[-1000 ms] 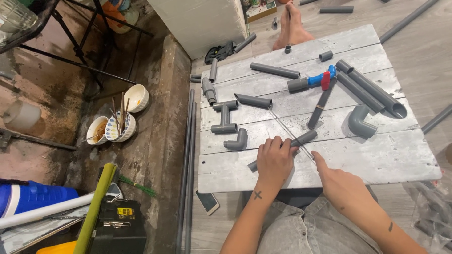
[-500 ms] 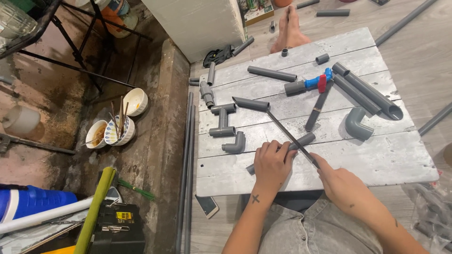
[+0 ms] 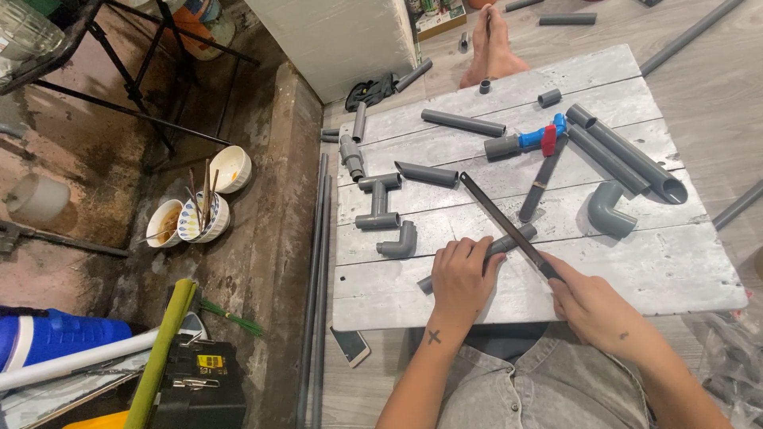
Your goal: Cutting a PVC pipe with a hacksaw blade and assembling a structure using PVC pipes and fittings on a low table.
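My left hand presses down on a short grey pipe lying on the whitewashed wooden board. In my right hand I grip the handle end of a long dark saw blade. The blade lies slanted across the pipe, close to my left fingers, with its tip pointing away up-left.
Grey pipe pieces cover the board: an elbow, a small elbow, a tee assembly, long wide pipes, a blue-and-red valve. Another person's bare foot rests beyond. Bowls and a black toolbox sit left.
The saw blade has slid across the pipe, its tip now reaching farther up-left. My left hand stays on the pipe.
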